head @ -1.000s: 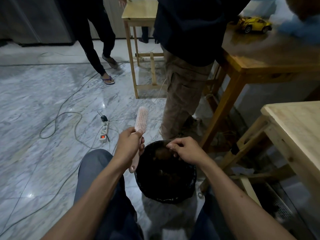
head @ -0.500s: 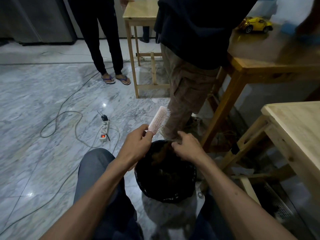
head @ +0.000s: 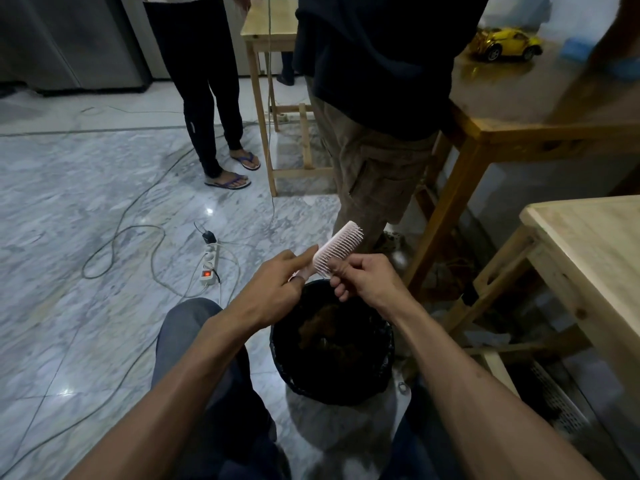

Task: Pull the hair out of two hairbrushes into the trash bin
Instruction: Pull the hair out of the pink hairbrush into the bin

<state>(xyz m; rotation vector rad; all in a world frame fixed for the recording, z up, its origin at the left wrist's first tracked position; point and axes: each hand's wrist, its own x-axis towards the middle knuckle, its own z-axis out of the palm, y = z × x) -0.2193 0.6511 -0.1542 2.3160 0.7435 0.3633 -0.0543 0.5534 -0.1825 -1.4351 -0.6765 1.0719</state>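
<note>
A pink hairbrush (head: 337, 247) is held over the far rim of the trash bin (head: 277, 348), its bristles turned to the right. My left hand (head: 277, 289) grips its handle, index finger stretched along the back of the brush head. My right hand (head: 363, 277) has its fingertips pinched at the lower bristles. I cannot make out hair between those fingers. The bin is lined with a black bag and sits between my knees, with a brownish clump of hair (head: 322, 323) inside. Only one hairbrush is in view.
A person in khaki trousers (head: 367, 174) stands just beyond the bin. Another person in sandals (head: 228, 178) stands further back. A power strip (head: 209, 265) and cables lie on the marble floor to the left. Wooden tables (head: 595, 244) stand to the right; a yellow toy car (head: 505, 43) sits on one.
My left hand tilted the brush to the right, turning the bristles to the right. My right hand rose from the bin's rim to the bristles. The far person stepped right.
</note>
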